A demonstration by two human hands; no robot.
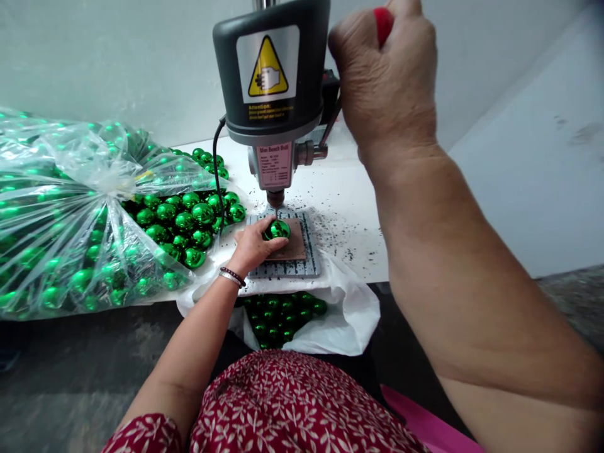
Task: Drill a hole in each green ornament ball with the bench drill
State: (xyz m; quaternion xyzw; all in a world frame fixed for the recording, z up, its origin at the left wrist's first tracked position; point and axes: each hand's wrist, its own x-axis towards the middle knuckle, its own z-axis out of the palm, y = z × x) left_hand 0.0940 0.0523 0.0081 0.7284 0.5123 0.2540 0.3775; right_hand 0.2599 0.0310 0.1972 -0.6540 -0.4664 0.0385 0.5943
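A shiny green ball (277,230) sits under the bit of a bench drill (274,119), on a brown board (297,242) that lies on the drill's grooved base. My left hand (257,244) is closed around the ball's left side, thumb at the front and fingers behind. The thin bit comes down to the top of the ball; whether it has gone in, I cannot tell. Raised at the upper right, my right hand (389,69) is wrapped round the drill's feed lever (331,119). A bit of red shows between its fingers.
A clear plastic bag (113,182) full of green balls fills the table's left side, with several loose balls (189,220) beside it. Dark shavings (337,229) litter the white table. Below its front edge, a white bag (353,321) holds more balls. A black cable (217,163) hangs left of the drill.
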